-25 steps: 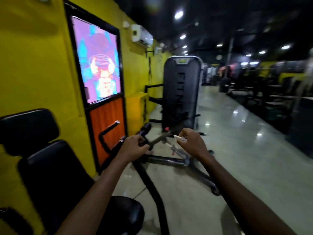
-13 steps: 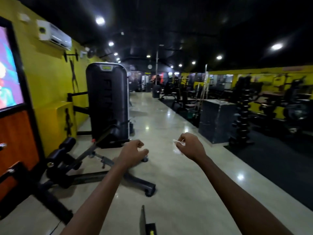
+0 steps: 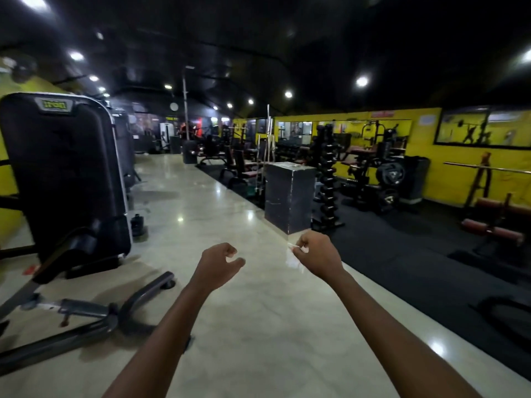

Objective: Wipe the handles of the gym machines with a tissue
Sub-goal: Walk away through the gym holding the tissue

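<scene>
Both my arms reach forward over the pale tiled floor. My right hand pinches a small white tissue, of which only a sliver shows at the fingertips. My left hand hangs in the air with fingers loosely curled and holds nothing. A black gym machine with a tall shrouded weight stack stands at the left, its grey floor frame low beside my left arm. Neither hand touches any machine or handle.
A dark grey box stands ahead at the edge of the black rubber mat. Behind it are a dumbbell rack, benches and plate-loaded machines along the yellow wall. A tiled aisle runs ahead between the left machine and the mat.
My left hand has let go of the machine handle it gripped a second ago. The view has swung right, away from the door and seat, toward the gym aisle.
</scene>
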A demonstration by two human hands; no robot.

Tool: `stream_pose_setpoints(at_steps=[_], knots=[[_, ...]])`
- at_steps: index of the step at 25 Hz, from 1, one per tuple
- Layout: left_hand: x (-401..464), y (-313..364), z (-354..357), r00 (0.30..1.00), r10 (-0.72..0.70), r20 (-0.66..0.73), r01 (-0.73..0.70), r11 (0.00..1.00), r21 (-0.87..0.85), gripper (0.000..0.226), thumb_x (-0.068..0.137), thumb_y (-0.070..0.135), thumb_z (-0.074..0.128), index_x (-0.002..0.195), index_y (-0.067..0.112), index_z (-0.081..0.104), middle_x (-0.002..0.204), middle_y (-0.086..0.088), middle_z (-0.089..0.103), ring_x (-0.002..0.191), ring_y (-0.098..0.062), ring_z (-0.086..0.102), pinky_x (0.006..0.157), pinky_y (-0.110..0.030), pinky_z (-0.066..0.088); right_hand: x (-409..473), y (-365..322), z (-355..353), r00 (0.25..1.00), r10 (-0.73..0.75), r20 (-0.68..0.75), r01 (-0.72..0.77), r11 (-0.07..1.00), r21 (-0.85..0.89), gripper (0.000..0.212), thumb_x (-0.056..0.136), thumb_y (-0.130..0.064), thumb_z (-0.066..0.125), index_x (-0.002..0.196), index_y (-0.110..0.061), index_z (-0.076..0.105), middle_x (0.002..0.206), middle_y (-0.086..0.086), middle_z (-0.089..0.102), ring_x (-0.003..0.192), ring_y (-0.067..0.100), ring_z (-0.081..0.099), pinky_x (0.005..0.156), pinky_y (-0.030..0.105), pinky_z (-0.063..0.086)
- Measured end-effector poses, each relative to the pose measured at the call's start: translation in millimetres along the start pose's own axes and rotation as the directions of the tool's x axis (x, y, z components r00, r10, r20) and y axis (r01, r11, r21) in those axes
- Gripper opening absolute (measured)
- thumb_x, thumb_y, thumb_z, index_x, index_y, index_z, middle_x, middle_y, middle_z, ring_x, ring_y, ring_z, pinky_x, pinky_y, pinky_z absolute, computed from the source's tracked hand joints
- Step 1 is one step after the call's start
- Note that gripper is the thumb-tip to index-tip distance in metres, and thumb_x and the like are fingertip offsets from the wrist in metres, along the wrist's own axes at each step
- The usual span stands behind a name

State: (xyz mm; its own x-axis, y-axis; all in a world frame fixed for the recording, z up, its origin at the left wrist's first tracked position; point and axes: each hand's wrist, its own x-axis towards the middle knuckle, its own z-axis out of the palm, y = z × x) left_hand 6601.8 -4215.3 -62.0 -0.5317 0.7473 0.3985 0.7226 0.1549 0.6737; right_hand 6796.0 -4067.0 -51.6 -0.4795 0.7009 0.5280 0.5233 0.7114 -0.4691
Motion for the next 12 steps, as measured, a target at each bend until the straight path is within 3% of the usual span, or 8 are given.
stream_pose_setpoints(at_steps=[8,12], knots=[[113,-30,43,1.000,0.019,-0.019,-0.019,0.999,-0.042,0.025,0.079,0.020,0.075,0.094,0.003,0.067,0.091,-0.002,0.065,0.086,-0.013,0.055,0.070,-0.013,0.031,103,44,35,1.000,0.016,-0.016,-0.016,1.000,-0.018,0.022,0.083,-0.032,0.068,0.076,-0.011,0.069,0.086,-0.005,0.058,0.085,0.016,0.060,0.069,0.028,0.047],[183,-59,41,1.000,-0.011,-0.012,0.011,0.999,-0.046,0.028,0.080,0.021,0.074,0.101,0.004,0.067,0.099,-0.005,0.067,0.095,-0.016,0.060,0.078,-0.016,0.036,171,45,69,0.999,0.014,-0.047,-0.013,0.999,0.038,0.016,0.079,-0.028,0.072,0.074,-0.013,0.069,0.085,0.000,0.061,0.079,0.016,0.060,0.070,0.038,0.053]])
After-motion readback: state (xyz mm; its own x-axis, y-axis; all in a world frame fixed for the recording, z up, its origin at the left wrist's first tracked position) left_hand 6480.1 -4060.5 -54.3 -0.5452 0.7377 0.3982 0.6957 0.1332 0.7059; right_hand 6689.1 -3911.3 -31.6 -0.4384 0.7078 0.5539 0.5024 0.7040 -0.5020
